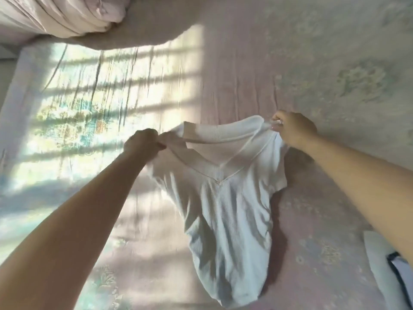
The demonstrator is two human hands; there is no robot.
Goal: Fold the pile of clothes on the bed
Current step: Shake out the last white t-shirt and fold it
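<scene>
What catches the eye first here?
A white V-neck top held up at the middle, the left hand and right hand each pinching a shoulder, its hem trailing on the bed. Striped sunlight falls across the sheet at left, and a bunched quilt sits at top left.

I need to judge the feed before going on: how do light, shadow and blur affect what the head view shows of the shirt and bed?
Head view: barred sunlight washes out the bed at left; the shirt is lit, casting a shadow to its right; motion blur softens the sheet pattern; wide-angle lens bends the forearms; left hand and right hand are readable, gripping the shoulders.
</scene>
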